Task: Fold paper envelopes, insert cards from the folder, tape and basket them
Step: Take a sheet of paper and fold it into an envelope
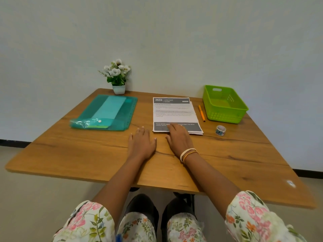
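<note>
Near the middle of the table (87, 159), both hands lie palm-down, and the layout around them reads as a workstation set out in order of use. The left hand (142, 143) rests flat on bare wood with its fingers (139, 131) straight, slightly spread and holding nothing. The right hand (178, 139) lies with straight, relaxed fingers over the near edge of the paper stack (174, 112), touching the top sheet and not pinching it; this placement suits sliding one sheet off toward the near edge for folding. The stack lies at the centre of the far half, directly ahead of the right hand. The teal folder (108, 112) holding the cards lies toward the far left corner, flap closed, within reach of the left hand. The green basket (225, 103) stands open at the far right corner, empty as far as can be seen, ready to receive finished envelopes. The tape roll (220, 130) sits nearer, just off the stack's near right corner. An orange pen (201, 113) lies between stack and basket. A potted plant (118, 75) stands at the far edge. Judgement: no envelope is folded yet.
</note>
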The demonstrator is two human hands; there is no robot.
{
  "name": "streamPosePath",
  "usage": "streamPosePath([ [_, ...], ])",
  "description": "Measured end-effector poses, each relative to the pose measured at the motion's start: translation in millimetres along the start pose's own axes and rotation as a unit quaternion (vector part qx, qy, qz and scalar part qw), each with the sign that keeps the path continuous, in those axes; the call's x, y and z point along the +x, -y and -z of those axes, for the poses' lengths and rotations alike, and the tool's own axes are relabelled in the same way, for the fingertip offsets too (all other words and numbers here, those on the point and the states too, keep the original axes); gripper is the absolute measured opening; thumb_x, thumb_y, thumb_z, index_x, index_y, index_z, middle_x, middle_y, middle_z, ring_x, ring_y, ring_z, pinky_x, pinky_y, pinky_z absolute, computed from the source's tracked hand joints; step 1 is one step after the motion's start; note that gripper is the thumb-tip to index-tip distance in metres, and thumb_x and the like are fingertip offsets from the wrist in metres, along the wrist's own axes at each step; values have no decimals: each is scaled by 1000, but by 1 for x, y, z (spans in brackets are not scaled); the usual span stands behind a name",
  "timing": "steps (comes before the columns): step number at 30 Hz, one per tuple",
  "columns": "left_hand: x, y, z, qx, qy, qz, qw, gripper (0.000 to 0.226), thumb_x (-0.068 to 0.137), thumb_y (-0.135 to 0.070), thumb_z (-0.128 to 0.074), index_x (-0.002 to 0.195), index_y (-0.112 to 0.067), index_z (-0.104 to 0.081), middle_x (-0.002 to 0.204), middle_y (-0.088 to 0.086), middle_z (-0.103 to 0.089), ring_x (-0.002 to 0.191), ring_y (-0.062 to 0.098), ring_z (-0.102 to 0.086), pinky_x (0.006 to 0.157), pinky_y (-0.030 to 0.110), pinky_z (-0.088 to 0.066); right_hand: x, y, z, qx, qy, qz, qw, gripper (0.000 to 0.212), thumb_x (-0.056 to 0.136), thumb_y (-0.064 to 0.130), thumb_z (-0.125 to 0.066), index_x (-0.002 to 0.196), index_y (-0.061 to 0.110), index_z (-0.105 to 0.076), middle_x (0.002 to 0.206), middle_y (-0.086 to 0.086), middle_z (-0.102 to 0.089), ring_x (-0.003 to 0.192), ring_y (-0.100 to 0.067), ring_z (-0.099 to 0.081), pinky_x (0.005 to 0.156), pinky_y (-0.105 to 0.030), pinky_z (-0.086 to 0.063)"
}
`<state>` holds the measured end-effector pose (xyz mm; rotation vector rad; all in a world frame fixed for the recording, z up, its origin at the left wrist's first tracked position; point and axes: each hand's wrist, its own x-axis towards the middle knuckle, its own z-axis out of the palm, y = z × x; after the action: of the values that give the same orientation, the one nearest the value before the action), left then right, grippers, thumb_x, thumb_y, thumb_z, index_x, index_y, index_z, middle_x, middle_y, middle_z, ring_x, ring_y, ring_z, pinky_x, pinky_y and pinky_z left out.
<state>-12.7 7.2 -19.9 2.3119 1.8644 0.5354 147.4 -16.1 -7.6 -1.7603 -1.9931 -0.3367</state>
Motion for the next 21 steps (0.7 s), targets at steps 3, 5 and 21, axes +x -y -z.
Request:
streamPosePath([
  [3, 8, 10, 3, -4, 16, -24, 1000, 59, 96, -49, -37, 148, -23, -32, 158, 1, -25, 146, 17, -19, 118, 46, -13, 17, -2, -8, -5, 55, 10, 998, 27, 95, 20, -50, 120, 13, -59, 119, -8, -63, 106, -26, -60, 89, -36, -50],
  [5, 14, 21, 5, -10, 24, -37, 999, 56, 97, -49, -36, 148, -27, -32, 158, -4, -25, 146, 14, -20, 118, 44, -14, 23, -5, -10, -21, 75, 12, 997, 22, 96, 17, -46, 111, 15, -63, 108, -6, -67, 96, -26, -63, 79, -37, -54],
  [21, 26, 29, 5, -20, 16, -51, 998, 52, 96, -50, -37, 146, -34, -35, 156, -9, -28, 145, 10, -21, 118, 42, -14, 38, -41, -13, 91, 54, -64, 992, 23, 96, 28, -52, 98, 13, -69, 96, -9, -70, 88, -26, -64, 74, -33, -50],
])
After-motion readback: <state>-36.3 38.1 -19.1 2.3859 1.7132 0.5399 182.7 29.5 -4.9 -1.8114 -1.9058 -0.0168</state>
